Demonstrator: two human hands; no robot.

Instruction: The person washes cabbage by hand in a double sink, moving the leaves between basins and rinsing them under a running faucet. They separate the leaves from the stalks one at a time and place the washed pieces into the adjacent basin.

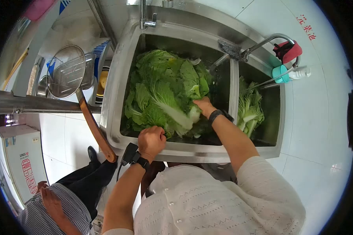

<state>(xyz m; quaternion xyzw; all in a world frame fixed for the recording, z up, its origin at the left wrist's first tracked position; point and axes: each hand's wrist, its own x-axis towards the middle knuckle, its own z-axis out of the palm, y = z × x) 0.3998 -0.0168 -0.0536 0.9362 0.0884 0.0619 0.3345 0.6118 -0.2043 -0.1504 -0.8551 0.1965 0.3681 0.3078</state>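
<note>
Green Chinese cabbage leaves [161,86] float in a heap in the water of the large sink basin [219,88]. My right hand [204,105] reaches into this basin, its fingers closed on a cabbage leaf [196,88] at the heap's right side. Beside that hand, a long leaf with a pale stalk [176,115] slants across the heap. My left hand [152,139] is curled at the basin's front rim, against the nearest leaves. Whatever its fingers may hold is hidden.
More cabbage [249,111] lies in the smaller right basin. A faucet [144,19] stands behind. A wooden-handled strainer [68,72] juts in at left. A turquoise cup [280,73] and red cloth [292,51] are at right. Another person [59,207] stands at lower left.
</note>
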